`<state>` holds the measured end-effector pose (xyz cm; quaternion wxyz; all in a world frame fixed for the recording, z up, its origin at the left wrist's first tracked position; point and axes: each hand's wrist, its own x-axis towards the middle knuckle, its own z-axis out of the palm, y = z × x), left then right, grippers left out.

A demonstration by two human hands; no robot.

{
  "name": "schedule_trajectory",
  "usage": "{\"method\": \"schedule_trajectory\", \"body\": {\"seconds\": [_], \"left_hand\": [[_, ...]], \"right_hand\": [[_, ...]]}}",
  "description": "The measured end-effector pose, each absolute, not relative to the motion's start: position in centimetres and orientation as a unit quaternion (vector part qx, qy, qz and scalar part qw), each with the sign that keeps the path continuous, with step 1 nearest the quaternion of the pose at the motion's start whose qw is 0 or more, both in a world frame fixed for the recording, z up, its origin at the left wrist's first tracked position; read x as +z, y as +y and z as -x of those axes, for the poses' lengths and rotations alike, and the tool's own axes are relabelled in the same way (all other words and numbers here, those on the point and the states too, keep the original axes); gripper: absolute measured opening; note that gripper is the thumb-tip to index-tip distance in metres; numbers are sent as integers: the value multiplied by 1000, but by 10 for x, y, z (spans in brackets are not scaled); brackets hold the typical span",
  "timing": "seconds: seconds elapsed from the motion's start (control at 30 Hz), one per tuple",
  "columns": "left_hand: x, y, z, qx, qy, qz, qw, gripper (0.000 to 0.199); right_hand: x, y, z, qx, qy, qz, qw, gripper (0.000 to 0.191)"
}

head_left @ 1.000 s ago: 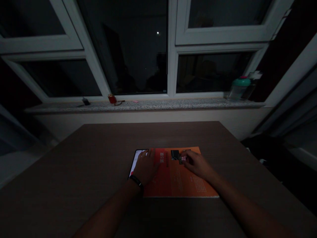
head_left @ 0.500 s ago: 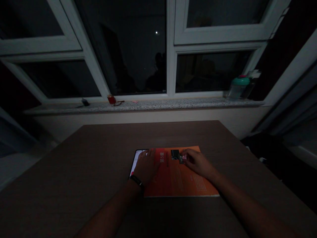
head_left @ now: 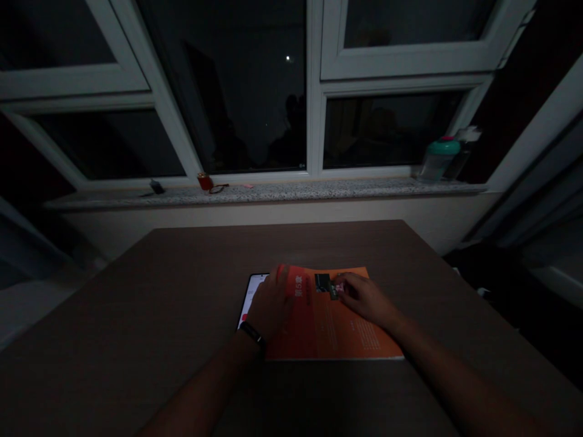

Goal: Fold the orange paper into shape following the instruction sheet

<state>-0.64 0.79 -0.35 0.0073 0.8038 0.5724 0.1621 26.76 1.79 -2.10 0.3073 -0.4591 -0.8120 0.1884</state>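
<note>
A book (head_left: pixel 339 331) with a red and orange cover lies on the brown table. My left hand (head_left: pixel 269 303), with a dark band on its wrist, is at the book's left edge. Its fingers are bent around the raised upper left part of the red side. Under and beside that hand lies a phone (head_left: pixel 249 297) with a lit screen, partly covered. My right hand (head_left: pixel 364 297) rests on the orange side, thumb and fingers drawn together at a small pinkish patch (head_left: pixel 339 287). Whether that patch is a separate object or print is too dark to tell.
Beyond the table (head_left: pixel 204 261), a speckled stone windowsill (head_left: pixel 291 191) carries a red jar (head_left: pixel 204 181), a small dark bottle (head_left: pixel 156 187) and a cup with a teal lid (head_left: pixel 441 158). Dark windows stand behind. Dark fabric (head_left: pixel 496 279) lies beyond the table's right side.
My left fingers have lifted from lying flatter over the phone and cover. The book's upper left part has risen with them. My right hand is almost still.
</note>
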Motion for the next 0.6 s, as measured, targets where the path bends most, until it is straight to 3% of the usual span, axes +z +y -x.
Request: {"method": "schedule_trajectory", "body": {"seconds": [0.17,0.6], "left_hand": [[2,9,6,240,560,-792,28,74],[2,5,3,202,476,-856,24,40]], "right_hand": [[-19,17,-266,185,-817,452,308,13],[-18,16,-264,180,-833,432,294,11]]}}
